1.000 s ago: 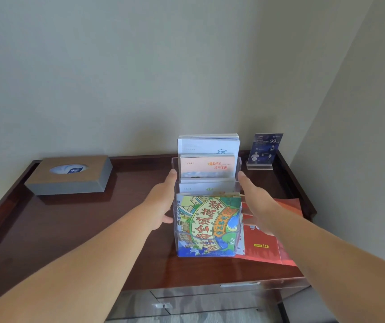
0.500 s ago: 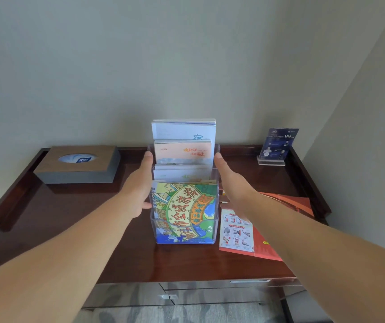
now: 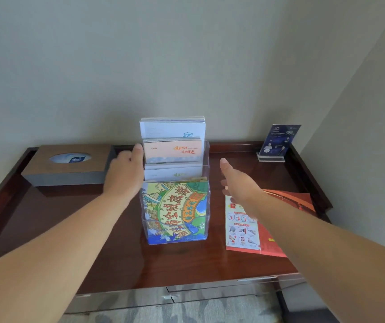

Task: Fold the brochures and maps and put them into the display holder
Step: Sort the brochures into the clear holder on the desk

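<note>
Head view: at the far left a brown tissue box is seen on the dark, shiny table. Next to it the left hand is laid flat, fingers straight, against the left wall of the clear display holder, which is stood near the middle of the table, close to the back. It cannot be told for sure if the whole palm is pressed on the plastic or only the fingertips. A white brochure and a peach brochure are stood in the back pockets, and a bright picture map is stood in the front pocket. Further right the right hand is held spread, with nothing in it, apart from the holder and above a red leaflet that is laid flat and unfolded on the table. An orange brochure is laid just behind it, and a blue sign card is stood in the far right corner. The leaflet is judged to be thin, light, bendy and a bit slippery on the shiny wood, so it is best pinched at a corner or a free edge. The holder is judged to be light and hard, easily slid or tipped, so it is best gripped by both side walls.
</note>
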Demonstrator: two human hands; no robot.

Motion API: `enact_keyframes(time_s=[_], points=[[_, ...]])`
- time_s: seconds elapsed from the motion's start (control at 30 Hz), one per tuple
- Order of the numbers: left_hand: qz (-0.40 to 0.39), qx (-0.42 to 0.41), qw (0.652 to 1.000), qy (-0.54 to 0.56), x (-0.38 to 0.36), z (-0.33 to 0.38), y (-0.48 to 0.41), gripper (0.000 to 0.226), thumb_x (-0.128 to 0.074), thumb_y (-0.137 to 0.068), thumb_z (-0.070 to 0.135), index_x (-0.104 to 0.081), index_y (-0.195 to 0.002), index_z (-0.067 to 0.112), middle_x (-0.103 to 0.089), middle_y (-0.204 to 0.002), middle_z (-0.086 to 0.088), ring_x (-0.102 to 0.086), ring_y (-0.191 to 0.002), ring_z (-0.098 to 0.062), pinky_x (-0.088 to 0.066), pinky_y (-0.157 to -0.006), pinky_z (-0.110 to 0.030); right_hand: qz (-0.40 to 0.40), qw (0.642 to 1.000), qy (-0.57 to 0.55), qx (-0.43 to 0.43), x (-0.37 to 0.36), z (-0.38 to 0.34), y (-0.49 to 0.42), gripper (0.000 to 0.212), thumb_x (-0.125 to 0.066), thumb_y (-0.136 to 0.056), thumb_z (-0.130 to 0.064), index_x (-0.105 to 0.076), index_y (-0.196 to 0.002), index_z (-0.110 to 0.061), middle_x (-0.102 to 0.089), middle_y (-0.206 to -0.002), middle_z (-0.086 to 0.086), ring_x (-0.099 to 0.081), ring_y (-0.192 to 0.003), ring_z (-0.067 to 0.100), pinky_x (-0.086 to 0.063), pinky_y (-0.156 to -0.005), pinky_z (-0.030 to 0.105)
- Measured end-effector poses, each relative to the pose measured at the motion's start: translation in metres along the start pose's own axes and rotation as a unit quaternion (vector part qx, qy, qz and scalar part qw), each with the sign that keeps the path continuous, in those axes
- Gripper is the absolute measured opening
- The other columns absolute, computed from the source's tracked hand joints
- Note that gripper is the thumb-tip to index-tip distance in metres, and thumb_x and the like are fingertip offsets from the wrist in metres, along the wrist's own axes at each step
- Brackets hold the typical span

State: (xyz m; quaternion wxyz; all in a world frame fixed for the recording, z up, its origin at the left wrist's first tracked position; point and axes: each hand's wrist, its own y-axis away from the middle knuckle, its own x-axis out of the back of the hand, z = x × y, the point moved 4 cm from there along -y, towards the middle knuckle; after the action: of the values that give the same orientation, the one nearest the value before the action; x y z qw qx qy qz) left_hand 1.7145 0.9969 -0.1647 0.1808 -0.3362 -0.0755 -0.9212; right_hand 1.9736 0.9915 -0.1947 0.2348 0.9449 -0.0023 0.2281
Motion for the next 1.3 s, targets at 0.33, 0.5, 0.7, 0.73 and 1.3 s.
enact_keyframes(time_s=[0.33,0.5,0.7,0.73,1.3], points=[[0.076,-0.393,0.914,0.059,-0.041,0.127,0.095,0.039,-0.045,-0.094,0.027,-0.058,-0.121,0.001,-0.056,-0.120,-0.015,-0.050,-0.116,-0.027,-0.034,-0.102,-0.029,0.085,0.994,0.057,-0.033,0.094,0.080,0.019,0.031,-0.038,-0.099,-0.047,-0.053,-0.079,-0.030,-0.067,-0.093,0.002,-0.062,-0.083,0.020,-0.047,-0.068,0.027],[-0.117,-0.346,0.930,-0.045,-0.142,0.123,0.134,0.032,-0.053,-0.097,0.028,-0.058,-0.123,0.010,-0.057,-0.121,-0.006,-0.052,-0.117,-0.023,-0.040,-0.100,-0.037,0.067,0.991,0.112,-0.036,0.135,0.129,0.026,0.031,-0.048,-0.099,-0.030,-0.067,-0.111,-0.008,-0.068,-0.107,0.013,-0.065,-0.096,0.030,-0.050,-0.078,0.034],[-0.246,-0.164,0.936,-0.192,-0.239,0.077,0.154,0.043,-0.049,-0.097,0.038,-0.049,-0.135,0.018,-0.051,-0.136,-0.006,-0.049,-0.127,-0.025,-0.041,-0.098,-0.038,0.055,0.989,0.131,-0.046,0.172,0.183,0.012,0.020,-0.051,-0.096,-0.025,-0.063,-0.109,-0.016,-0.064,-0.093,-0.001,-0.060,-0.080,0.016,-0.046,-0.067,0.026],[-0.256,-0.151,0.932,-0.209,-0.250,0.070,0.158,0.043,-0.048,-0.097,0.039,-0.048,-0.135,0.018,-0.051,-0.137,-0.006,-0.048,-0.127,-0.026,-0.041,-0.098,-0.038,0.049,0.988,0.141,-0.046,0.173,0.189,0.009,0.015,-0.051,-0.095,-0.024,-0.061,-0.105,-0.019,-0.064,-0.094,-0.002,-0.061,-0.080,0.016,-0.046,-0.065,0.025],[-0.274,-0.168,0.864,-0.388,-0.321,0.026,0.183,0.068,-0.040,-0.096,0.055,-0.008,-0.153,0.037,-0.005,-0.163,-0.018,-0.004,-0.150,-0.038,-0.021,-0.117,-0.057,-0.005,0.958,0.276,-0.071,0.145,0.245,-0.016,0.090,-0.061,-0.088,-0.047,-0.008,-0.156,-0.019,0.001,-0.163,0.008,0.000,-0.150,0.026,-0.020,-0.120,0.044]])
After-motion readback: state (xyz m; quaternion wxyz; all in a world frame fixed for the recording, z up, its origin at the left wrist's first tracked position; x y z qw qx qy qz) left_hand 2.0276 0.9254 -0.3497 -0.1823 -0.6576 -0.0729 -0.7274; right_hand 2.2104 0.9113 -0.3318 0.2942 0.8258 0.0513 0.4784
